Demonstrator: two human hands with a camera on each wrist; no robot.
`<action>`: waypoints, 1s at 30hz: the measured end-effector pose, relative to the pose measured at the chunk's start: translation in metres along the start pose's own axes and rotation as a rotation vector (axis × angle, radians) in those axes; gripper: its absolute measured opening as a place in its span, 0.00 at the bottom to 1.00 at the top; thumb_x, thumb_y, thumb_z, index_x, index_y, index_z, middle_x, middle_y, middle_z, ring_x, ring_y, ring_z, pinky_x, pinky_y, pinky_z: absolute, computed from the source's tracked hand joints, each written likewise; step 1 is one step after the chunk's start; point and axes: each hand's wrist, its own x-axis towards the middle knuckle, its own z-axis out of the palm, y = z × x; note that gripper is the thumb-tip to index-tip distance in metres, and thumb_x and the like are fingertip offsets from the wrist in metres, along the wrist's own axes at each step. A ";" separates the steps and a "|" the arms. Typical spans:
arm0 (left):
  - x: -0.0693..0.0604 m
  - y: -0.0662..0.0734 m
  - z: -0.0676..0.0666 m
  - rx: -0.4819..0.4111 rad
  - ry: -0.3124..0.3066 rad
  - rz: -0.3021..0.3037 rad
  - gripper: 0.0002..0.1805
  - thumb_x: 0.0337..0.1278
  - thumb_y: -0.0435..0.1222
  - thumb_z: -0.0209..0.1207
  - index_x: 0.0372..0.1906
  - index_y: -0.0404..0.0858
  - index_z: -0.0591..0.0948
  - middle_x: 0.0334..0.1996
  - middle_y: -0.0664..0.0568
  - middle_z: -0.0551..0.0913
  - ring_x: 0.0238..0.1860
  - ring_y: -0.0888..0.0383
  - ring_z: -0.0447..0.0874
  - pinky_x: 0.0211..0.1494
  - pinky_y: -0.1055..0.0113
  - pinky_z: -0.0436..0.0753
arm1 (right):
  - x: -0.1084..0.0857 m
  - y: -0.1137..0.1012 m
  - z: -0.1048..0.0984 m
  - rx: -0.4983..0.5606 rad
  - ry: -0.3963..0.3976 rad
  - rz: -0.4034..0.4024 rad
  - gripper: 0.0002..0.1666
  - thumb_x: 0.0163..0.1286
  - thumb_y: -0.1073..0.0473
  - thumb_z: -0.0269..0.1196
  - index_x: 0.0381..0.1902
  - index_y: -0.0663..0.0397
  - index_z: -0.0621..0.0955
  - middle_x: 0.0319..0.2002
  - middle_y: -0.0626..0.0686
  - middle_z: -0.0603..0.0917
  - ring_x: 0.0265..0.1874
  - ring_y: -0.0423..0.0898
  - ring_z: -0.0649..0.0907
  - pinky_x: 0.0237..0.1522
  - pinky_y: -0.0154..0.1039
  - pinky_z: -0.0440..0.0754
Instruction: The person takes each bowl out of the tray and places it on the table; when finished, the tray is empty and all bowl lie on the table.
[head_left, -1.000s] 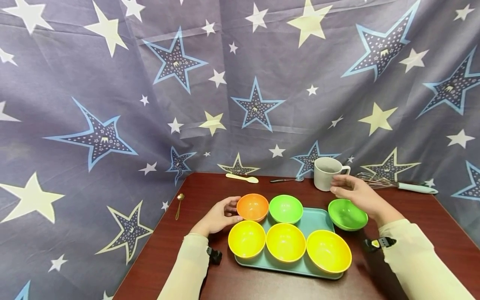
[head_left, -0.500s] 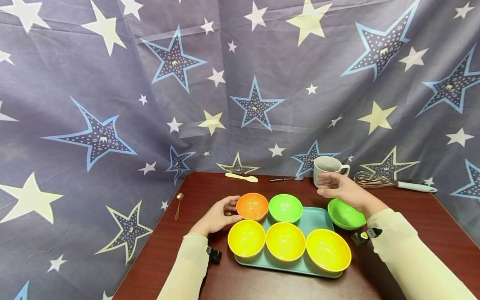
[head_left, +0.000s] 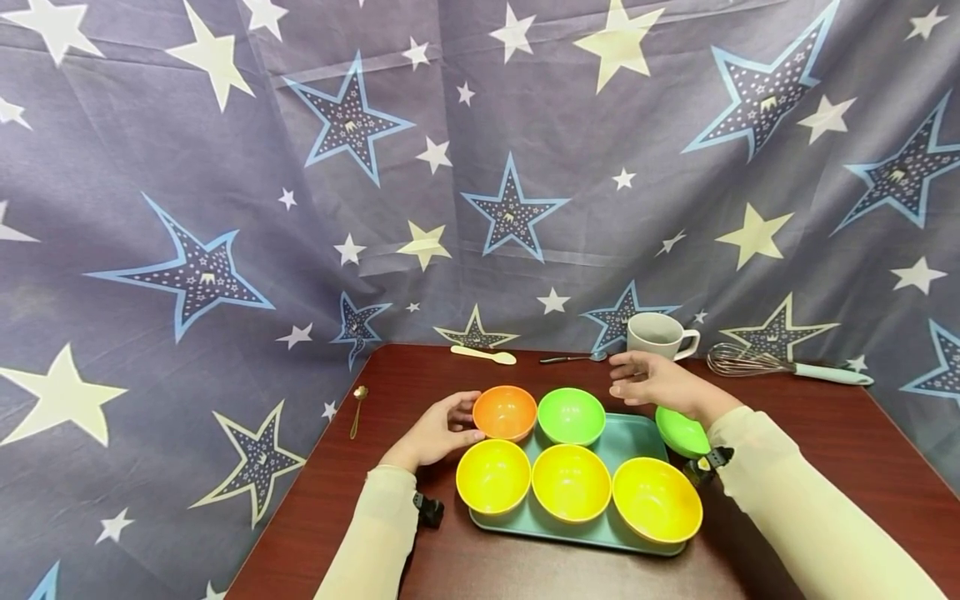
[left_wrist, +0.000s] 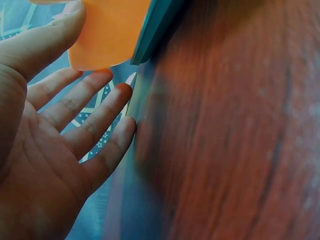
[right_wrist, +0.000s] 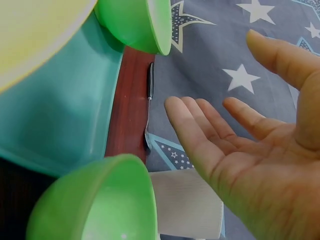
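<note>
I see the left grip [head_left: 435, 430] spread, contact with the orange bowl [head_left: 506, 414] unclear; right grip [head_left: 663, 387] spread. Brown tabletop [head_left: 420, 375]; starry cloth [head_left: 517, 292] behind.

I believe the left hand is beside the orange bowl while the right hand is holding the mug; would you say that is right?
Not quite: the right hand is not holding the mug. The right wrist view shows its palm empty and its fingers loosely extended. The left hand is indeed beside the orange bowl.
</note>
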 end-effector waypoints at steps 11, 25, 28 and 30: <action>0.000 0.000 0.004 -0.021 0.021 -0.013 0.39 0.62 0.32 0.73 0.76 0.34 0.70 0.59 0.37 0.80 0.57 0.36 0.81 0.62 0.37 0.78 | 0.015 -0.001 0.011 -0.001 -0.038 0.014 0.39 0.75 0.61 0.67 0.76 0.71 0.64 0.66 0.72 0.73 0.57 0.60 0.84 0.58 0.57 0.83; 0.000 -0.001 0.005 -0.006 0.031 -0.020 0.39 0.62 0.33 0.73 0.76 0.37 0.70 0.59 0.39 0.81 0.57 0.39 0.82 0.61 0.39 0.80 | 0.021 -0.002 0.018 -0.019 -0.103 0.079 0.37 0.76 0.62 0.67 0.74 0.71 0.65 0.67 0.76 0.70 0.57 0.60 0.84 0.55 0.60 0.84; 0.000 0.001 0.006 -0.005 0.034 -0.024 0.38 0.62 0.32 0.72 0.75 0.35 0.70 0.59 0.37 0.80 0.57 0.37 0.82 0.62 0.37 0.79 | 0.021 -0.002 0.020 -0.018 -0.115 0.080 0.36 0.76 0.63 0.65 0.75 0.71 0.65 0.68 0.76 0.69 0.58 0.60 0.83 0.55 0.59 0.84; 0.000 0.001 0.006 0.000 0.035 -0.024 0.38 0.63 0.32 0.72 0.75 0.35 0.70 0.58 0.37 0.80 0.57 0.37 0.82 0.62 0.37 0.79 | 0.022 -0.002 0.020 -0.021 -0.124 0.077 0.36 0.77 0.63 0.65 0.75 0.71 0.65 0.68 0.76 0.70 0.57 0.60 0.83 0.55 0.59 0.84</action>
